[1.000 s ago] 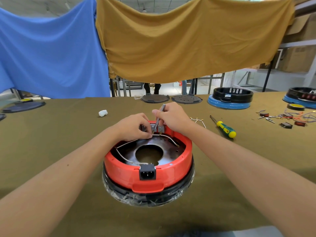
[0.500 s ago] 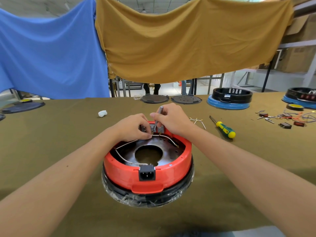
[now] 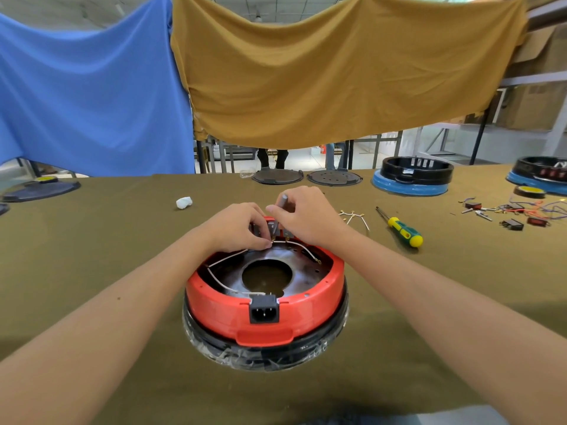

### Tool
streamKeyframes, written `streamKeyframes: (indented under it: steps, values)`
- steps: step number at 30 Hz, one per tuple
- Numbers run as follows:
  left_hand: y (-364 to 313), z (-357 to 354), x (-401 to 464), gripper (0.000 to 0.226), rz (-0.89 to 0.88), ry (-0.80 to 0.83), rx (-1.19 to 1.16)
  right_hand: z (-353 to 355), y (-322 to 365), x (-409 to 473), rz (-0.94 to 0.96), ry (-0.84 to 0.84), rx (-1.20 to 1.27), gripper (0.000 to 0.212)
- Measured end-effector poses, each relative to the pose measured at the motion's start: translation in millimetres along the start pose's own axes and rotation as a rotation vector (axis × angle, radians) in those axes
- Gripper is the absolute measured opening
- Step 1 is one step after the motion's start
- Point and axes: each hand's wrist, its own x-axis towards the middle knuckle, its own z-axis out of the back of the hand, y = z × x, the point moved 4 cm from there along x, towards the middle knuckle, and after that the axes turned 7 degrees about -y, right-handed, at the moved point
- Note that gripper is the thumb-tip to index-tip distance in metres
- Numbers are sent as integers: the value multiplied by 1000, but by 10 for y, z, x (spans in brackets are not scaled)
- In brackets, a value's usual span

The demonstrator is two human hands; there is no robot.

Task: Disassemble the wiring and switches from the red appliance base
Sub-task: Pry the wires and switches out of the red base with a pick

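- Olive cloth covers the bench (image 3: pixel 92 271); one red appliance base (image 3: pixel 264 320) sits at its near middle.
- Both hands have stayed at the base's far rim; the right hand (image 3: pixel 310 219) now holds the grey tool (image 3: pixel 280 207) steeper than before.
- Left hand (image 3: pixel 239 228) pinches a white wire (image 3: pixel 228 256).
- One screwdriver (image 3: pixel 402 230) and two black-and-blue bases (image 3: pixel 412 176) lie toward the right edge.

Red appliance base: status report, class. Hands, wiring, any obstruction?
Left hand pinches white wire at far rim. Right hand grips grey tool, tip down at the switches. Red appliance base still wired, socket fitted. Nothing blocking.
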Motion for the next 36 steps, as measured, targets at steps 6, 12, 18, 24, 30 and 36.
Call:
streamKeyframes:
  steps: [6,12,18,24,30,36]
  values:
    - [28,-2,5,22,5,-2,-28,-36,120,-61,156,53,-122,29]
    - [30,-6,1,16,-1,3,-35,-48,93,-30,116,61,-109,28]
    - [18,-1,7,6,-9,3,-8,-49,7,33,-67,60,32,31]
    - [13,0,4,11,-10,6,-7,-25,-58,30,-120,46,97,30]
    - [10,4,0,9,-2,7,-7,-19,-49,1,-49,37,59,28]
    - [17,1,1,9,1,11,-11,-17,-72,22,-79,33,70,28]
